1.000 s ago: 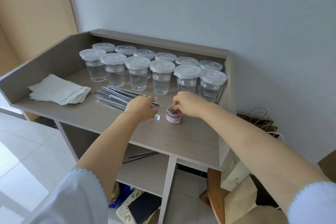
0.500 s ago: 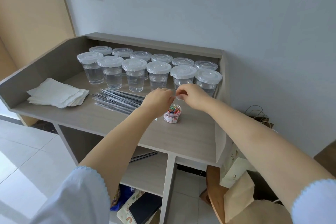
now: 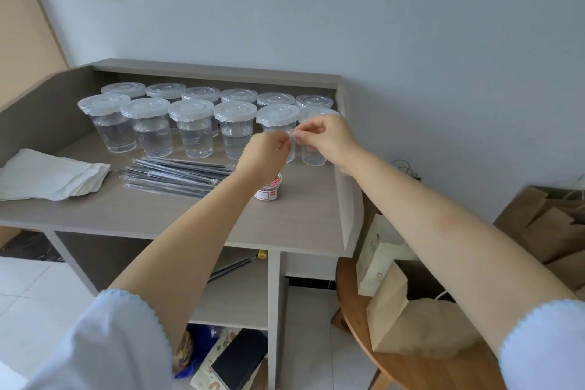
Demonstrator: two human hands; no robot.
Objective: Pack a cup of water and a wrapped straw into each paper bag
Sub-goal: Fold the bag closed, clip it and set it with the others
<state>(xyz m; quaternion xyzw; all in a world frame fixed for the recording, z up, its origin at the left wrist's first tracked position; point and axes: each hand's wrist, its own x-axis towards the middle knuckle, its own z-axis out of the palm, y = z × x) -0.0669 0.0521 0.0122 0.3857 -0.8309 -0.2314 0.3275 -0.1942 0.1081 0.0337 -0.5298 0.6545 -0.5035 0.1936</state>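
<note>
Clear tiny item [image 3: 293, 135] pinched between left hand [image 3: 264, 153] and right hand [image 3: 326, 136], above cups [image 3: 193, 130]

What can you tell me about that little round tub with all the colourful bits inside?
The little tub is a small, round, clear container standing upright on the grey desk, in front of the cups of water and just right of the wrapped straws. It is packed with tiny colourful pieces, likely paper clips. A white label with red marks wraps its side. No lid shows on it. The left hand hovers above, hiding part of its top; nothing visibly touches it but the desk.
</note>
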